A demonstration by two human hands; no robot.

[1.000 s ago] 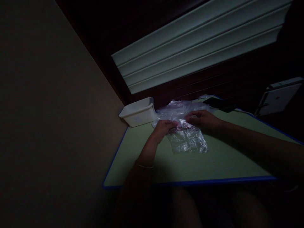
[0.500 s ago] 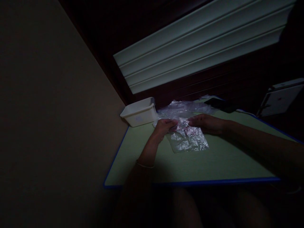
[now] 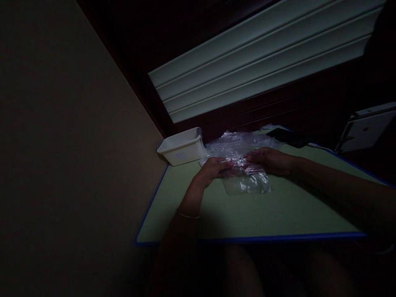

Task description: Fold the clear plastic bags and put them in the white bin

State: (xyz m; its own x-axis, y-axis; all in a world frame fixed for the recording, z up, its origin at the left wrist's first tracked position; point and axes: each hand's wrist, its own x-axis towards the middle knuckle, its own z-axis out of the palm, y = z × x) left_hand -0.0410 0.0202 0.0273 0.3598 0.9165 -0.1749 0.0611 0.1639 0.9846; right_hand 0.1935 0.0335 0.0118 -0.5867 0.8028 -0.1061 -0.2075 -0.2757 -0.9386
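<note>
A crinkled clear plastic bag (image 3: 247,181) hangs between my two hands above the table. My left hand (image 3: 213,169) grips its left side, thumb toward the middle. On the opposite side my right hand (image 3: 266,160) is closed on the bag's upper right part. Reddish patches show through the plastic near the fingers; whether they are print, contents or skin I cannot tell. Just behind lies a loose heap of clear plastic bags (image 3: 241,139), partly hidden by the hands.
An off-white plastic bin (image 3: 181,148) stands at the table's far left corner against the wall. A dark flat item (image 3: 289,136) lies at the back right. The pale green table (image 3: 262,216) has a blue edge. A white box-like object (image 3: 366,128) is beyond it, right.
The held bag has bunched up and its lower edge sits slightly higher. My left hand has shifted a little toward the right hand, and both still grip the plastic.
</note>
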